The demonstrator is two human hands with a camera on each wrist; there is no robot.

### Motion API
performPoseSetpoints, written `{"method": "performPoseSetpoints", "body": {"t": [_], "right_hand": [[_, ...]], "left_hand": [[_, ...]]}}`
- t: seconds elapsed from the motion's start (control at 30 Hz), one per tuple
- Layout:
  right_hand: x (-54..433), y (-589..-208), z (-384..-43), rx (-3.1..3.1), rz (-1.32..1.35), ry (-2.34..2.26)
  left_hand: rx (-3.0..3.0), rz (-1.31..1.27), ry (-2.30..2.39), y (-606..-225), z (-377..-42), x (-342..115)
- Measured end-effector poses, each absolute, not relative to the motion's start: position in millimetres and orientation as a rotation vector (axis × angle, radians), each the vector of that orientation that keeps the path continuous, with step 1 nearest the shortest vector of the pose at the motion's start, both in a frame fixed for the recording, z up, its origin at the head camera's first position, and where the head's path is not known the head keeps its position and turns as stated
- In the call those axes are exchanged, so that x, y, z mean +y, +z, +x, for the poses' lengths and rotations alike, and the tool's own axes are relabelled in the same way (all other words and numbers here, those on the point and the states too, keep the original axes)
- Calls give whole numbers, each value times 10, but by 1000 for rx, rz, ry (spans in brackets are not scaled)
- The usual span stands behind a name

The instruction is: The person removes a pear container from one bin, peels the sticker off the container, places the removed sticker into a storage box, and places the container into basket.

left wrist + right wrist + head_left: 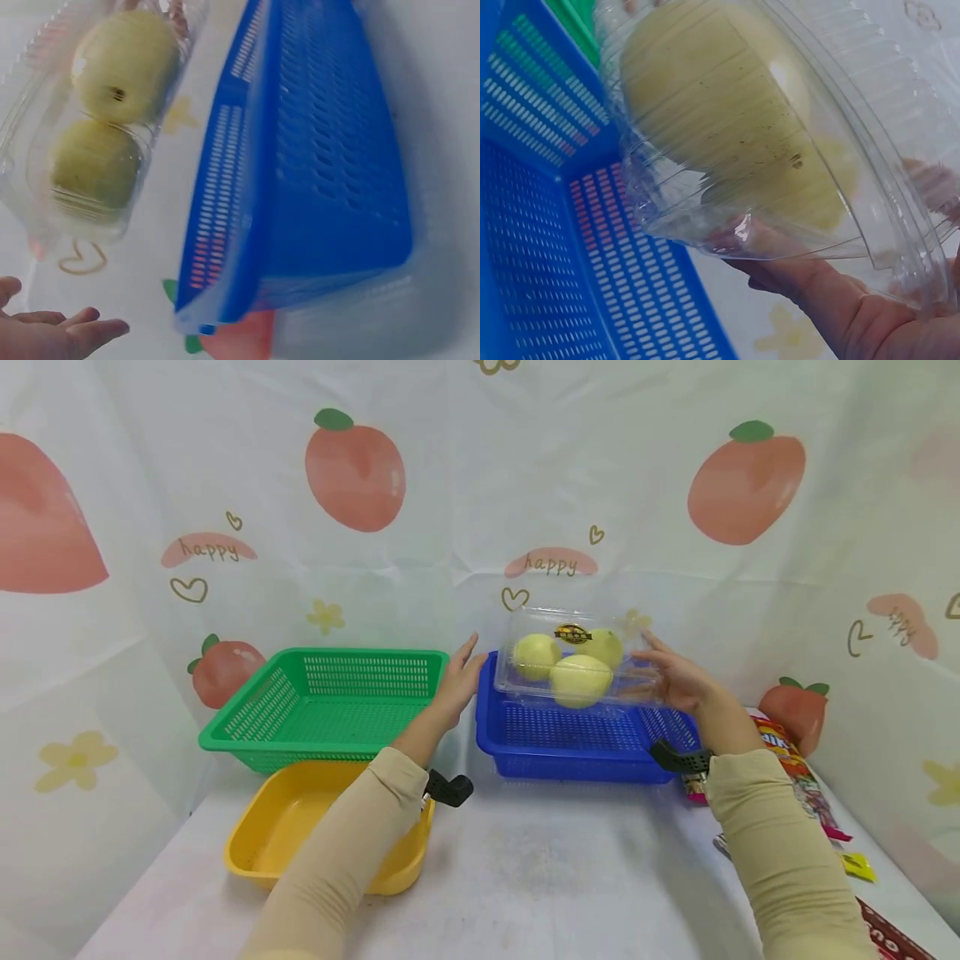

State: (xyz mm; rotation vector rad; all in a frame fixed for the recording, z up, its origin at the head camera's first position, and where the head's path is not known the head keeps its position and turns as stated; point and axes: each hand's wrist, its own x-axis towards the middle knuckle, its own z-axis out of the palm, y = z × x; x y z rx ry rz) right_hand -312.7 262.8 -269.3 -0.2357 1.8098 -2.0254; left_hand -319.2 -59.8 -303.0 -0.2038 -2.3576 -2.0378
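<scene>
My right hand [675,681] grips the right end of a clear plastic clamshell box [517,681] with a dark and gold label on its lid. Inside it, round yellow-green fruits [581,679] show through the plastic; they look like pears or apples. The box is held up over the blue basket [573,767]. In the right wrist view, fingers [817,296] lie under the box's edge. My left hand [459,681] is beside the basket's left rim, its fingers extended and apart from the box. The left wrist view has these fingers [97,337] below the box, touching nothing.
A green basket [337,753] stands at the back left, with a yellow basin [255,827] in front of it, partly behind my left sleeve. Colourful snack packets [817,802] lie along the table's right side. A printed curtain [465,485] hangs behind the baskets.
</scene>
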Motion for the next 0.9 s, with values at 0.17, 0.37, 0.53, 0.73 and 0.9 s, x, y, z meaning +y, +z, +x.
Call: {"method": "performPoseSetpoints", "body": {"t": [0.17,0.37,0.53,0.73,0.9], "right_hand": [[2591,-2657,-2975,1852,-275,-1997],[2559,-2669,-2759,1905,-258,-1974],[2522,-2716,-2569,1924,-273,-1950],[2447,-2773,-2357,1928,-261,-1931],[2420,-2787,-2158,2015,-256,-1885]], "left_hand": [[-2350,-277,-2083,-2902,-3072,-606],[-2380,-439,-2053,-2811,-2878,-575],[-2518,-590,-1944,-2837,-2731,-561],[-2497,-628,-1991,-2893,-2485,-556],[-2431,-632,-2027,-2895,-2227,-586]]}}
